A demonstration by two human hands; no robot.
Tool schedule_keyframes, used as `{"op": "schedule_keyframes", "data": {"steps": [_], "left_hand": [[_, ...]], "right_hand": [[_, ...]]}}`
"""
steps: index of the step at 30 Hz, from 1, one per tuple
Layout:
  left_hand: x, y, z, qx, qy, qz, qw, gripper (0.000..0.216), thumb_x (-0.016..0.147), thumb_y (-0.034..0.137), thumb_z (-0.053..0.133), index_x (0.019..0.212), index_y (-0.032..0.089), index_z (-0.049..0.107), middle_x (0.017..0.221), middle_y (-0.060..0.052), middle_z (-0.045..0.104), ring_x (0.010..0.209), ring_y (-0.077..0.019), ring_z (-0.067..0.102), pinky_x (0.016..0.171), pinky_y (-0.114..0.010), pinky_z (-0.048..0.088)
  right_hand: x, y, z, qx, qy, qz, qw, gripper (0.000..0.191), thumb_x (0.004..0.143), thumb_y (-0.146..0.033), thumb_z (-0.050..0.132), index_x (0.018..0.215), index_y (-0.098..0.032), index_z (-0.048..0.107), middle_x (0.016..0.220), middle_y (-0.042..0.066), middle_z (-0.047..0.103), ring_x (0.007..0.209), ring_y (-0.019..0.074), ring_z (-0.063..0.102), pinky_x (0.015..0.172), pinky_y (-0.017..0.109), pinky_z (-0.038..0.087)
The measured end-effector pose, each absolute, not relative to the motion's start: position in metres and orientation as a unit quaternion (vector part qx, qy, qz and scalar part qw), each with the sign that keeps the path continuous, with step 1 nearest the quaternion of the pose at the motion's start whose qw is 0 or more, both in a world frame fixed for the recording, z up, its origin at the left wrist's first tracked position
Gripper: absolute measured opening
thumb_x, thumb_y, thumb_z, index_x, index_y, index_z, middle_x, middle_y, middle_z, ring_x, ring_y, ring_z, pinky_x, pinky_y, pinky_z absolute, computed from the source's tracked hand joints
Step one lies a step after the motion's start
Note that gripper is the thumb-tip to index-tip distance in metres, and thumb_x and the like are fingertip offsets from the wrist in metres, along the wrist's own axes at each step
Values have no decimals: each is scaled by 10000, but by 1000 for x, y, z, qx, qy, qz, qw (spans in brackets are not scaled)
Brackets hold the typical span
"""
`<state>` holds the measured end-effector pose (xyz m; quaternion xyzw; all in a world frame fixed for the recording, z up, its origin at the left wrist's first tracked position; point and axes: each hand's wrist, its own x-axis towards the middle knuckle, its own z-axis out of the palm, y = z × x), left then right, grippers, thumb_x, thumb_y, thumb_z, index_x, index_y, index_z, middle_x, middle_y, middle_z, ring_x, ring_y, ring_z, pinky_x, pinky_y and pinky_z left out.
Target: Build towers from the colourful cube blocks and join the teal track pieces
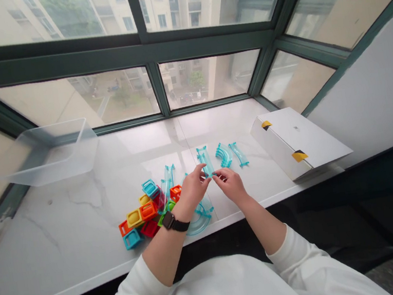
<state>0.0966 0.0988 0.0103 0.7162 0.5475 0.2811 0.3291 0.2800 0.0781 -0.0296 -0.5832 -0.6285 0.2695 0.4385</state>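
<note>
Track piece: clear teal, long axis approx 12 o'clock, near end pinched narrow by L hand. R hand nearby at its 5 o'clock, fingers narrow, contact w/ piece unclear. Blocks at 8 o'clock.

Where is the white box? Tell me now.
In the head view, the white box sits toward the right end of the marble sill, against the window, just right of the loose teal track pieces.
</note>
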Motion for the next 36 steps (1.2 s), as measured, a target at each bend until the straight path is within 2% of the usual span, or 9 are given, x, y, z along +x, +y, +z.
{"op": "schedule_keyframes", "data": {"steps": [5,18,36], "left_hand": [[107,123,-6,767,550,205,258,293,939,192,719,1228,238,734,1088,-61,806,1002,-212,754,910,-317,561],[115,139,-30,799,557,110,200,256,951,196,691,1200,232,737,1179,-89,775,1100,-245,717,972,-334,528],[119,143,-35,798,570,78,180,293,982,151,594,1230,238,724,1184,-103,776,1098,-246,716,948,-332,520]], "right_hand": [[283,99,-58,-611,-624,228,430,278,959,-402,643,1043,-209,824,971,83,760,755,198,668,828,362,576],[284,111,-101,-632,-628,191,411,327,997,-414,597,1068,-206,840,928,84,765,808,226,657,840,351,534],[283,114,-104,-634,-633,192,401,315,1012,-394,614,1122,-215,848,955,84,776,860,235,674,864,353,537]]}}
